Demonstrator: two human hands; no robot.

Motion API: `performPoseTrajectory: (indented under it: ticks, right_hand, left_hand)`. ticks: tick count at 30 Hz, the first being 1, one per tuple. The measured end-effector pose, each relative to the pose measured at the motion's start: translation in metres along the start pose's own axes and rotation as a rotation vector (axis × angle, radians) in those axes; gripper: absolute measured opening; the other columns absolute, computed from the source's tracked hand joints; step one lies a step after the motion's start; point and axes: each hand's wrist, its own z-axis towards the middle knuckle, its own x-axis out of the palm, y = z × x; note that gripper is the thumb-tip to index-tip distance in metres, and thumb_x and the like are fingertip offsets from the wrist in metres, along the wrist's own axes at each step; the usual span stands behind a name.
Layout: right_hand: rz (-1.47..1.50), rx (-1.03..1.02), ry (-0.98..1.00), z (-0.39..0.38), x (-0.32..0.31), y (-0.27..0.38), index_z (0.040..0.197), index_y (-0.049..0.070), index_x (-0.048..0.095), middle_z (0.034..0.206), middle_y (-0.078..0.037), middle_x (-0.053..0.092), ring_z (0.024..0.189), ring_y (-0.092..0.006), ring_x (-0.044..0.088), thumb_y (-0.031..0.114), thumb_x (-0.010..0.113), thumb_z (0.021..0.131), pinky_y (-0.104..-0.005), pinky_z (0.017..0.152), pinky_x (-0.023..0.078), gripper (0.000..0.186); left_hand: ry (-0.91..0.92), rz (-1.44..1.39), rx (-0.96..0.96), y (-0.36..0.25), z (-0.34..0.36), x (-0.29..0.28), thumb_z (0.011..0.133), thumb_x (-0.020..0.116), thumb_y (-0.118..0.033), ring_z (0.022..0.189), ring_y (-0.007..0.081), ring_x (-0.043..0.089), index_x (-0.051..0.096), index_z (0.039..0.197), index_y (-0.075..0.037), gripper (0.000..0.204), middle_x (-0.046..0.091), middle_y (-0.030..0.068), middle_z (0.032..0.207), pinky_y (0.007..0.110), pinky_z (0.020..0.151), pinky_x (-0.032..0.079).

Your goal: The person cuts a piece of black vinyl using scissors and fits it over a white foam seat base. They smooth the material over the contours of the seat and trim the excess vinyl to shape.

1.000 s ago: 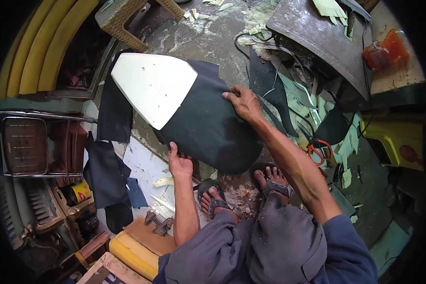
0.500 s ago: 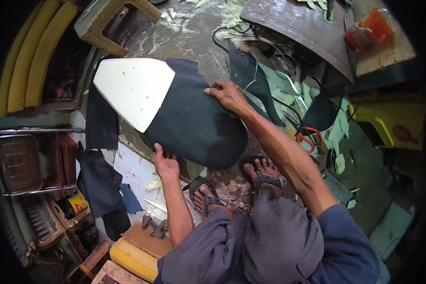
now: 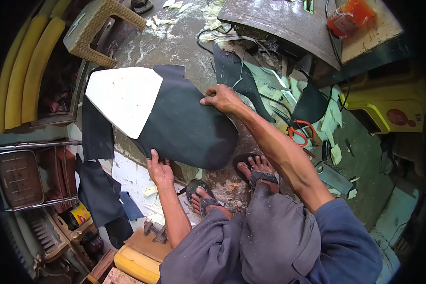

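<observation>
A large black sheet of leather-like material (image 3: 184, 123), rounded at its near right end, lies low over the floor in front of me. On its far left part rests a white tapered panel (image 3: 123, 99). My left hand (image 3: 160, 170) has its thumb over the sheet's near edge, with the fingers partly hidden beneath. At the far right edge my right hand (image 3: 220, 98) pinches the material between thumb and curled fingers. Another dark strip (image 3: 98, 128) sticks out from under the panel's left side.
Orange-handled scissors (image 3: 301, 132) lie among dark and pale green scraps at right. A woven-pattern stool (image 3: 92, 33) stands far left, a low table (image 3: 279, 23) far right. Yellow curved pads (image 3: 31, 75) and a metal-framed rack (image 3: 19, 177) line the left. My sandalled feet (image 3: 206, 199) are close by.
The whole view has shifted a little, so most things appear slightly further left. Both hands keep the same hold on the black sheet, and the white panel stays on it.
</observation>
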Motion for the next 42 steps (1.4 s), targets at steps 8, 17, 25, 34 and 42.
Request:
performPoseTrajectory:
  ticks: [8,17,25,34,42]
  right_hand:
    - [-0.045,-0.065,-0.083,-0.009,0.004,0.008,0.111,0.005,0.075,0.111,-0.021,0.074,0.104,-0.0373,0.07,0.034,0.078,0.083,-0.0437,0.089,0.054,0.041]
    - [-0.641,-0.667,-0.18,-0.066,0.087,0.025,0.151,0.024,0.05,0.167,-0.009,0.031,0.155,-0.0287,0.024,0.044,0.059,0.099,-0.0626,0.123,0.015,0.057]
    - [-0.791,-0.665,-0.159,-0.059,0.091,0.028,0.153,0.027,0.048,0.166,-0.004,0.034,0.156,-0.0266,0.023,0.051,0.057,0.099,-0.0615,0.125,0.009,0.06]
    - [-0.997,-0.682,0.026,-0.059,-0.002,0.009,0.152,0.023,0.051,0.166,-0.007,0.035,0.156,-0.0297,0.024,0.043,0.056,0.1,-0.056,0.127,0.01,0.056]
    - [-0.909,-0.605,-0.131,-0.064,-0.015,0.001,0.156,0.016,0.044,0.165,-0.016,0.033,0.155,-0.0362,0.025,0.032,0.064,0.098,-0.0569,0.125,0.015,0.064]
  left_hand:
    - [-0.137,0.091,0.056,0.003,0.004,-0.004,0.091,0.08,-0.023,0.116,0.0259,0.057,0.051,0.129,-0.003,0.052,0.058,0.0118,0.129,0.044,0.098,0.047]
    - [-0.252,1.205,0.635,0.029,-0.022,0.071,0.105,0.051,-0.028,0.151,0.0509,0.019,0.018,0.158,0.006,0.071,0.016,0.0378,0.161,0.056,0.123,0.02]
    - [-0.231,0.778,0.645,0.05,0.003,0.062,0.105,0.056,-0.032,0.157,0.0416,0.009,0.01,0.162,0.002,0.081,0.011,0.0298,0.168,0.049,0.127,0.009]
    - [0.009,0.602,0.616,0.067,-0.054,0.042,0.099,0.065,-0.028,0.148,0.0432,0.029,0.028,0.155,0.002,0.074,0.032,0.0296,0.156,0.049,0.123,0.023]
    - [-1.471,0.619,0.14,-0.11,0.077,-0.293,0.084,0.081,-0.032,0.124,0.045,0.053,0.037,0.144,0.002,0.082,0.045,0.0282,0.14,0.054,0.103,0.048]
